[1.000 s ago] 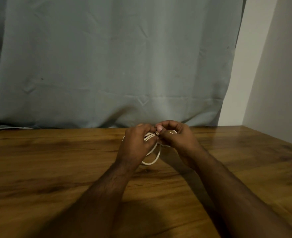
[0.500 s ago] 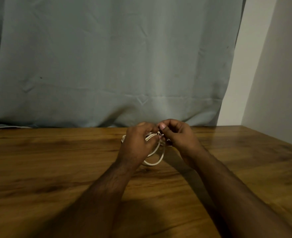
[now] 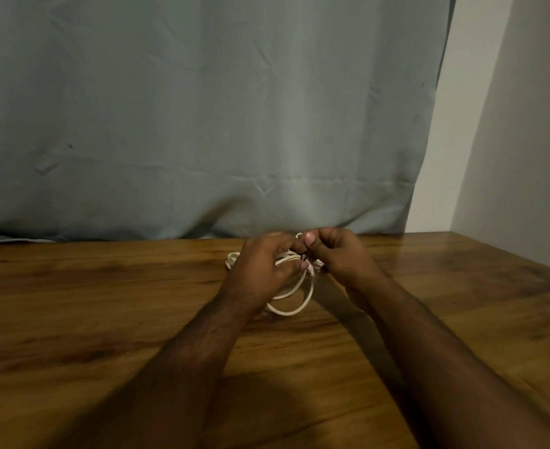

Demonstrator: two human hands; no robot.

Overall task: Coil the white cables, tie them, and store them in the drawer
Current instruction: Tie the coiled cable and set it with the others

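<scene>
A coiled white cable [image 3: 294, 306] is held just above the wooden table [image 3: 105, 303], near its far edge. My left hand [image 3: 260, 270] grips the coil, fingers curled round the bundled strands. My right hand [image 3: 335, 254] pinches a cable strand at the top of the coil, thumb and fingers pressed together right beside the left fingertips. Loops show below and between the hands, and a bit of cable pokes out left of my left hand. Much of the coil is hidden by both hands. No drawer is in view.
A grey-blue curtain [image 3: 202, 124] hangs behind the table's far edge. A white wall [image 3: 510, 157] stands at the right, close to the table's right side.
The coil's lower loop has sagged a little lower and wider. My right hand has shifted slightly up and right at the top of the coil; my left hand keeps its grip.
</scene>
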